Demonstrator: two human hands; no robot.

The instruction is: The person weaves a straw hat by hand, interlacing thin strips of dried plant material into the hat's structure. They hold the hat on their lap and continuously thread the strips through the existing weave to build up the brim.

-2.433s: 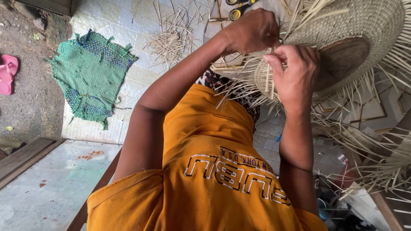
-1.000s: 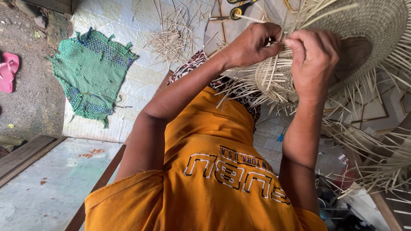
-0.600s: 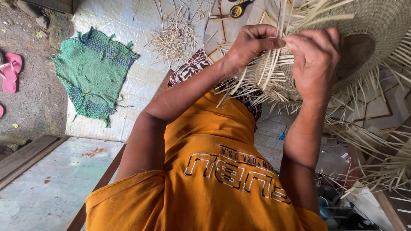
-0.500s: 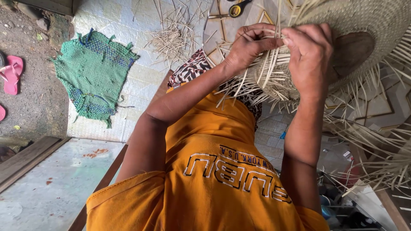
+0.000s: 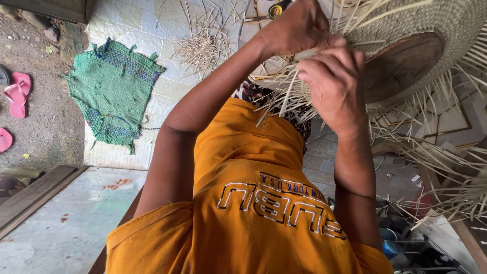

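A half-woven straw basket [image 5: 446, 20] sits over a round brown wooden mould [image 5: 401, 63] at the upper right, with loose pale strands [image 5: 284, 94] sticking out around its edge. My left hand [image 5: 299, 28] is closed on strands at the basket's rim. Just below it, my right hand [image 5: 332, 83] pinches a strand at the same edge, fingers curled. Both arms reach up from my orange shirt [image 5: 253, 203]. The fingertips of both hands are hidden among the straw.
A green woven mat [image 5: 111, 91] lies on the tiled floor at the left, with pink sandals [image 5: 18, 94] on the dirt beyond. Straw offcuts [image 5: 203, 48] and yellow-handled scissors [image 5: 276, 9] lie ahead. More loose strands [image 5: 456, 177] hang at the right; a wooden plank [image 5: 35, 195] is lower left.
My right hand has come down and nearer, below the left hand. My left hand stays at the rim, gripping strands. The basket has shifted slightly right in view.
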